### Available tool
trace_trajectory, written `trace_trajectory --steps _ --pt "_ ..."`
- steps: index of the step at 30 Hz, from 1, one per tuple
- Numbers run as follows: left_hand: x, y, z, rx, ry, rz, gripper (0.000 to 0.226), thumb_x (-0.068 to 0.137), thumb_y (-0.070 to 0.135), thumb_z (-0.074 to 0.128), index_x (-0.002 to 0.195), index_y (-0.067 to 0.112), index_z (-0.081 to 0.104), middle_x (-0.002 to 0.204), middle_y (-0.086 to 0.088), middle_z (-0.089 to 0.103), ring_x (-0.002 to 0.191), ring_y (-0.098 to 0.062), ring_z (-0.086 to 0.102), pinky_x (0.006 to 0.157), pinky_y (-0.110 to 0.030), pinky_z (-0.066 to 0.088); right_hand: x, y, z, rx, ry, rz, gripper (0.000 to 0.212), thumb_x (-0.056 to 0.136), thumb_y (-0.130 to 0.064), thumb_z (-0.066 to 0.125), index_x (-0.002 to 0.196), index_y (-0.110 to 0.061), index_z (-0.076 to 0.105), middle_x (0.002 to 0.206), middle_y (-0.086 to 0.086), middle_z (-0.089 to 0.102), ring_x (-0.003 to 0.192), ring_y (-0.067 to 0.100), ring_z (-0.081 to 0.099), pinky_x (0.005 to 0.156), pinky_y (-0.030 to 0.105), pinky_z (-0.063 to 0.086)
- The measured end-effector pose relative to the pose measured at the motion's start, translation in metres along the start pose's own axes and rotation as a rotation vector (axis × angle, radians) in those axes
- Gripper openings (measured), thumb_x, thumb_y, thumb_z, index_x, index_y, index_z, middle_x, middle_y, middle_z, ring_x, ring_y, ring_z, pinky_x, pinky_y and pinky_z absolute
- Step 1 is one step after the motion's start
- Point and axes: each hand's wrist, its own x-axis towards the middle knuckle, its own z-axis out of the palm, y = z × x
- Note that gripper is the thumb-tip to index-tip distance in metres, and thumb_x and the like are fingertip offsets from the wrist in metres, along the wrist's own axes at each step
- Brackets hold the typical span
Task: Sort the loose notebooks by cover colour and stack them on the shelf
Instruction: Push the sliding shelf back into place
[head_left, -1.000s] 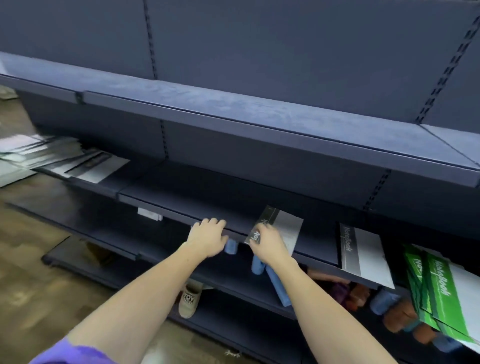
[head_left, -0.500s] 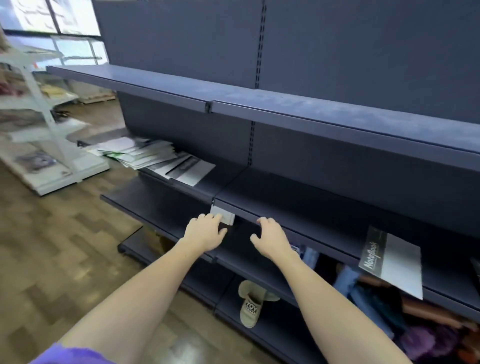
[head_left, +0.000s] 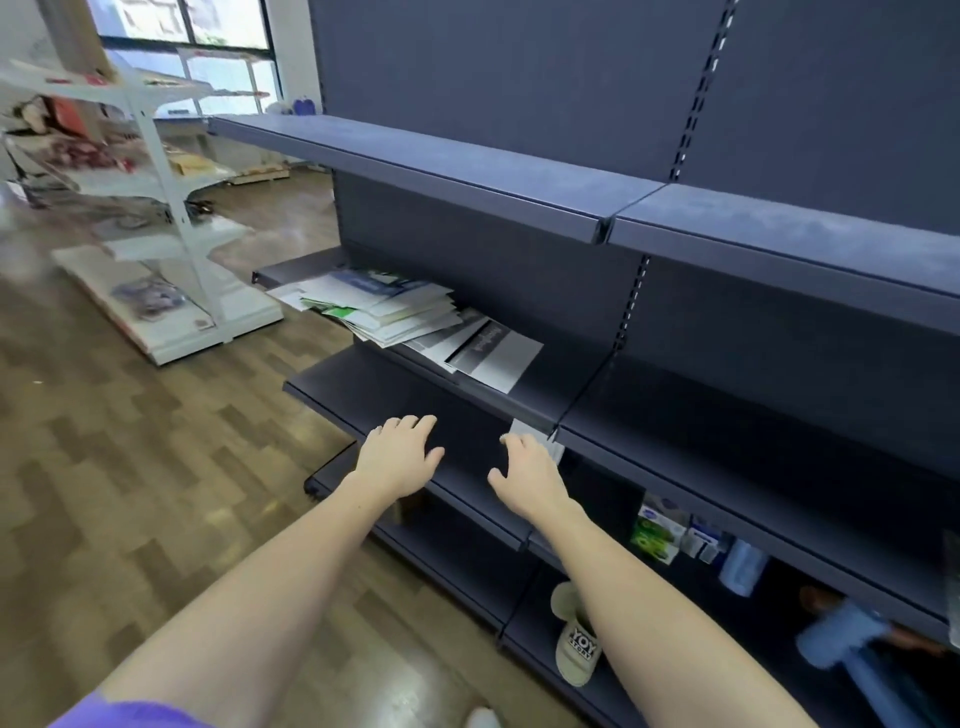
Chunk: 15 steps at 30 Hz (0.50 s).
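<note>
Reaching with your left hand (head_left: 400, 457) and right hand (head_left: 527, 475), fingers relaxed and empty, you risked toppling the loose notebook pile (head_left: 384, 309) (overhanging its shelf (head_left: 545, 400) edge).

I am in a shop. In front of me stands a tall dark blue shelf unit (head_left: 519, 176) with long metal shelves and rows of little slots up its back. A small price tag (head_left: 524, 429) hangs on one shelf edge. A white shop rack (head_left: 156, 130) stands across the wooden floor (head_left: 130, 467), near big windows (head_left: 208, 26).
</note>
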Motion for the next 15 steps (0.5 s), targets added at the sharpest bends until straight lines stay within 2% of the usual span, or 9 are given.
trace_trajectory --steps 6,11,15 --pt "0.065 -0.042 -0.002 0.036 -0.017 0.018 0.058 0.101 0.047 0.04 0.153 0.024 0.032 0.152 0.0 0.043 0.14 -0.024 0.037 0.112 -0.04 0.035 0.084 -0.026 0.017 0.005 -0.021 -0.032 0.055 0.097 -0.029 0.052 0.148 -0.014 0.038 0.147 0.007 0.041 0.133 0.027 0.04 0.111 0.04 0.036" --pt "0.127 -0.067 -0.01 0.085 -0.045 0.063 0.059 0.101 0.047 0.041 0.154 0.023 0.03 0.154 -0.001 0.04 0.142 -0.024 0.034 0.112 -0.04 0.033 0.167 -0.042 0.019 -0.001 0.049 -0.001 0.046 0.096 -0.027 0.052 0.138 -0.012 0.044 0.139 0.011 0.047 0.129 0.03 0.041 0.11 0.041 0.032" --pt "0.189 -0.088 -0.017 0.075 -0.053 0.116 0.058 0.101 0.045 0.044 0.153 0.022 0.031 0.154 -0.001 0.039 0.14 -0.025 0.035 0.11 -0.039 0.036 0.224 -0.041 0.023 -0.004 0.093 0.062 0.046 0.098 -0.033 0.048 0.14 -0.014 0.046 0.143 0.012 0.047 0.13 0.033 0.042 0.108 0.044 0.034"
